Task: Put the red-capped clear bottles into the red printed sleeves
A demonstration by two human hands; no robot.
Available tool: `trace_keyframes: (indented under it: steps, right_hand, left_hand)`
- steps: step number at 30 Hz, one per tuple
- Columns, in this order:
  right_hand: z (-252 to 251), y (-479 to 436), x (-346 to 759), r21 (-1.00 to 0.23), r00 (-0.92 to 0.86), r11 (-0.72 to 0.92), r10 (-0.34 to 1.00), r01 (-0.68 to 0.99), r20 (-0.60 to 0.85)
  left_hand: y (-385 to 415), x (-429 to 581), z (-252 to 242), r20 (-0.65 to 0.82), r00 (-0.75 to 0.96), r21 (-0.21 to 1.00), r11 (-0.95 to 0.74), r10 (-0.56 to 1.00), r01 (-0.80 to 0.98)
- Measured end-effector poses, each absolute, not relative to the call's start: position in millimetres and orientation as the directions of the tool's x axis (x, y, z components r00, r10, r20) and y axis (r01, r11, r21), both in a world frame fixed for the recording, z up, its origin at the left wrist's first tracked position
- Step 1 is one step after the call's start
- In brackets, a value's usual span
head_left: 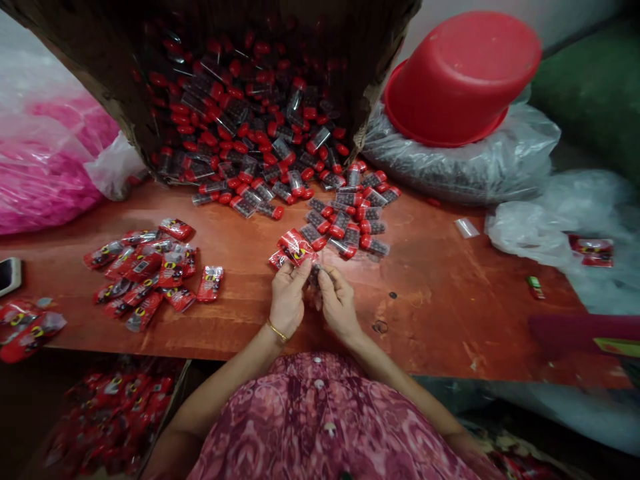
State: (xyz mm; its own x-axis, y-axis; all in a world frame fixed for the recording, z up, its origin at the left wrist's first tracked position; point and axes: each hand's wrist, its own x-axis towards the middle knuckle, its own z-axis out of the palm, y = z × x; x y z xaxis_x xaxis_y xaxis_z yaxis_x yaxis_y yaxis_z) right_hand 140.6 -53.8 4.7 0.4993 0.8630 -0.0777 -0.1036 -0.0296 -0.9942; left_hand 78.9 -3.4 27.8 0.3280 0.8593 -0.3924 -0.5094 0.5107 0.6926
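Note:
My left hand [289, 300], with a gold bangle at the wrist, pinches a red printed packet [296, 247] between thumb and fingers. Close beside it, the bent fingers of my right hand [339, 301] are closed on a small dark, clear-walled piece [313, 275]. It looks like one of the little bottles, though fingers hide most of it, and I cannot tell whether it is inside the packet. Just beyond my hands lies a loose group of small clear bottles [341, 223] with dark contents and red caps. Left of my hands is a pile of filled red packets [145, 263].
A tipped cardboard box [385, 73] spills many more bottles onto the wooden table [440, 293]. An upturned red tub [465, 80] rests on a plastic sack [450, 170]. Pink goods in bags [45, 160] and a phone [10, 275] are at left; below sits a box of packets [115, 413].

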Motion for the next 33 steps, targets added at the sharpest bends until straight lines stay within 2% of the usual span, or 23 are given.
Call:
trace_keyframes:
  steps: [5, 8, 12, 15, 17, 20, 26, 29, 31, 33]
  right_hand:
    - [0, -52, 150, -0.998, 0.4, -0.056, 0.916, 0.028, -0.04]
    - [-1, -52, 151, -0.998, 0.339, -0.053, 0.94, 0.047, -0.034]
    - [3, -52, 148, -0.993, 0.356, -0.1, 0.927, -0.065, -0.117]
    - [7, -55, 150, -0.973, 0.302, -0.138, 0.934, -0.187, -0.191]
    - [9, -57, 154, -0.967, 0.244, -0.15, 0.949, -0.207, -0.199]
    - [10, -58, 157, -0.98, 0.227, -0.138, 0.959, -0.146, -0.169]
    - [8, -53, 148, -0.993, 0.276, -0.094, 0.955, -0.076, -0.112]
    - [0, -50, 146, -0.996, 0.322, -0.086, 0.942, -0.03, -0.091]
    - [-8, -48, 149, -0.995, 0.392, -0.041, 0.92, 0.095, 0.0]
    - [-13, -44, 153, -0.957, 0.417, 0.001, 0.9, 0.29, 0.127]
  left_hand:
    - [4, 76, 26, -0.426, 0.322, 0.702, 0.534, 0.845, -0.472]
    - [10, 73, 23, -0.447, 0.344, 0.719, 0.56, 0.826, -0.411]
    - [11, 69, 22, -0.391, 0.414, 0.754, 0.544, 0.822, -0.367]
    - [12, 67, 26, -0.414, 0.537, 0.726, 0.623, 0.735, -0.293]
    - [13, 65, 28, -0.422, 0.542, 0.702, 0.641, 0.726, -0.312]
    - [13, 65, 27, -0.423, 0.505, 0.677, 0.633, 0.752, -0.375]
    - [4, 61, 22, -0.465, 0.561, 0.646, 0.696, 0.685, -0.315]
    - [4, 56, 22, -0.487, 0.602, 0.587, 0.747, 0.633, -0.311]
    - [5, 55, 22, -0.523, 0.607, 0.524, 0.787, 0.599, -0.325]
    - [6, 56, 22, -0.562, 0.603, 0.471, 0.818, 0.566, -0.329]
